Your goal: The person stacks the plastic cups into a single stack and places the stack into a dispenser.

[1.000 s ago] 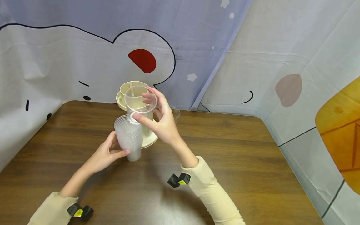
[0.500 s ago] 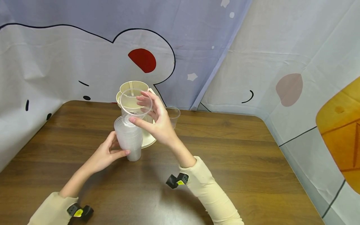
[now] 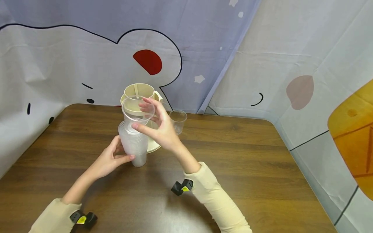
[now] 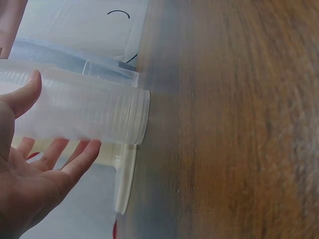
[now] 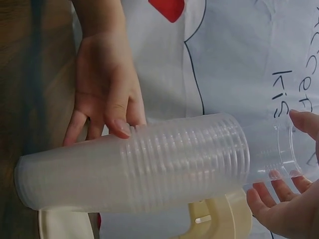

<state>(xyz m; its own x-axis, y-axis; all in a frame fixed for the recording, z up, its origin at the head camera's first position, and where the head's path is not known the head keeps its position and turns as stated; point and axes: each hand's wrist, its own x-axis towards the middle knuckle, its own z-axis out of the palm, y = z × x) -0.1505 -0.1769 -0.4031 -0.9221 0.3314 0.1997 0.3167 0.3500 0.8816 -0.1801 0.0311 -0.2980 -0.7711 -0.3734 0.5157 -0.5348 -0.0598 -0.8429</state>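
Note:
Resting on the table, a tall stack of nested clear plastic cups (image 3: 134,144) leans slightly. My left hand (image 3: 109,160) holds it around the lower side, thumb on one side and fingers on the other, as the left wrist view also shows. Above it, my right hand (image 3: 161,129) grips one clear plastic cup (image 3: 137,110) between thumb and fingers. That cup's lower part sits inside the top of the stack, its upper part standing out. In the right wrist view, the ribbed rims of the stack (image 5: 184,159) show beside the held cup (image 5: 266,149).
Close behind the stack stands a cream-coloured plastic item (image 3: 140,89) with a round open top, a handle and a wide base, partly hidden. A single clear cup (image 3: 178,121) stands to its right. The wooden table (image 3: 233,168) meets a printed curtain at the back.
My right hand has moved down and to the left, lowering its cup into the stack's top. The left hand and the stack have stayed in place.

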